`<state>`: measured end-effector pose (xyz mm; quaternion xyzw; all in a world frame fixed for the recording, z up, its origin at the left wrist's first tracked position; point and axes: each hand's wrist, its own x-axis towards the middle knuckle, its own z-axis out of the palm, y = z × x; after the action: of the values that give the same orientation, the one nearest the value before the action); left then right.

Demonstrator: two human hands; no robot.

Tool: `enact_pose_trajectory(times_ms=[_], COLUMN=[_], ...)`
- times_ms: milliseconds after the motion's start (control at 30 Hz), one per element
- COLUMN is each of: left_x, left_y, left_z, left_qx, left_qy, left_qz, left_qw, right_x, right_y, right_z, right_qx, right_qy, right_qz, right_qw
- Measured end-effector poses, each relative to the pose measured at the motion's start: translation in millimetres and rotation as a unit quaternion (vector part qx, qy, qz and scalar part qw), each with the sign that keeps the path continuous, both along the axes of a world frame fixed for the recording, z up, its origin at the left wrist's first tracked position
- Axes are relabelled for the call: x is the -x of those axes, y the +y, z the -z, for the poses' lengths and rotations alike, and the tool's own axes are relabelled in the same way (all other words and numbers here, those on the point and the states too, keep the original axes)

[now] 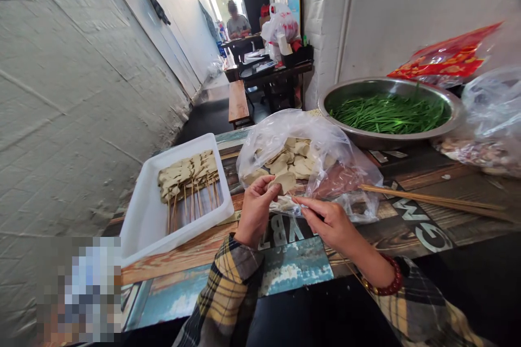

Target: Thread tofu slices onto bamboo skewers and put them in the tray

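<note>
Just in front of the clear plastic bag (345, 141), above the table (297, 271), a beige slice (285, 183) is held up. Its longer axis runs from lower left to upper right, and its broad face is tilted towards the person. From the right, a thin stick (290, 193) points left, to the slice's lower edge; whether it enters the slice, I cannot tell. More slices (293, 160) lie inside the bag.

On the left stands a white tray (140, 222) with skewered slices (187, 173), their bare stick ends directed to the person. Loose sticks (431, 199) lie to the right of the bag, almost crosswise. Behind them, a metal basin (362, 138) contains green stalks (391, 114). The table has a print of worn boards and letters. Farther away are a bench (239, 100) and a seated person (238, 24), beside a pale wall (81, 92).

The left hand (257, 206) is nearly closed, with thumb and fingers pinching the slice. The right hand (329, 222) is half curled, its fingertips gripping the stick.
</note>
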<state>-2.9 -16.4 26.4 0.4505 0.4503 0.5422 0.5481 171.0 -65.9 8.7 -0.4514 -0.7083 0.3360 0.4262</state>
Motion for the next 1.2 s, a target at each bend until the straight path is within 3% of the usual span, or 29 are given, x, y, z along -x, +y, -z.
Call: enact_pose_trajectory(times_ms=[367, 700, 1200], left_x=[0.9, -3.5, -4.3], left_y=[-2.1, -5.2, -4.0], left_z=[0.4, -7.9, 1.3], left_qx=[-0.02, -0.035, 0.005], left_qy=[0.033, 0.08, 0.024], left_qz=[-0.001, -0.012, 0.043], left_qw=[0.999, 0.996, 0.999], right_x=[-0.3, 0.0, 1.2], right_y=[2.3, 3.5, 4.3], right_z=[3.3, 3.6, 2.3], right_qx=[-0.005, -0.008, -0.032], right_qy=[-0.001, -0.017, -0.011], right_qz=[-0.002, 0.02, 0.047], right_qw=[1.0, 1.0, 0.998])
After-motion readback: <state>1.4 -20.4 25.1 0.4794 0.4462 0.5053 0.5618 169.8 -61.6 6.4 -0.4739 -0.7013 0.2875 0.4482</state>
